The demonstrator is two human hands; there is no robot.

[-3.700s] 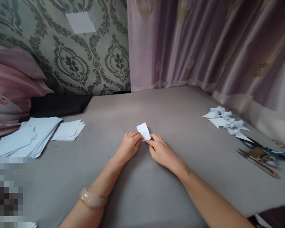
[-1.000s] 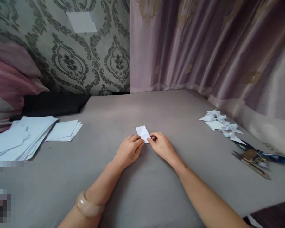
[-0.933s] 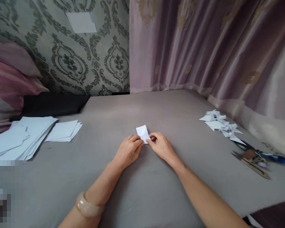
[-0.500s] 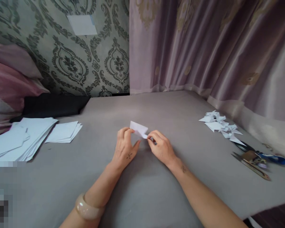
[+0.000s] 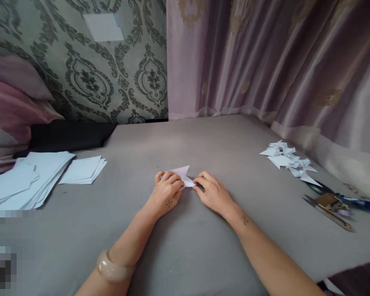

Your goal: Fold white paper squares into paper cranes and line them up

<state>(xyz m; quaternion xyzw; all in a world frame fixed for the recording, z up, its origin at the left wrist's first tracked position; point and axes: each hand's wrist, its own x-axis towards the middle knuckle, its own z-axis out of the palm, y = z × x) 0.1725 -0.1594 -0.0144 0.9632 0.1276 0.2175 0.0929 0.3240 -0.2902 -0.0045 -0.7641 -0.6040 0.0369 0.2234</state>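
A grey cloth-covered surface (image 5: 203,135) fills most of the view, running back to a patterned wall and a mauve curtain (image 5: 265,61). Near its left edge lies a broad fanned stack of white sheets (image 5: 27,176), and just beside that a smaller stack of white squares (image 5: 84,169). Toward the right edge sits a heap of folded white paper pieces (image 5: 288,161); nearer the front right corner lie scissors (image 5: 319,188), a ruler (image 5: 328,213) and a blue pen (image 5: 359,203), close together.

In the middle of the surface both hands meet on a small folded paper (image 5: 182,176) — it lies on the cloth with one pointed corner lifted away from the person. The left hand (image 5: 166,193), a pale bangle (image 5: 112,269) on its wrist, presses curled fingers down on the paper's left part. The right hand (image 5: 211,193) pinches the paper's right tip between thumb and forefinger — fingers pressed together, low on the cloth.
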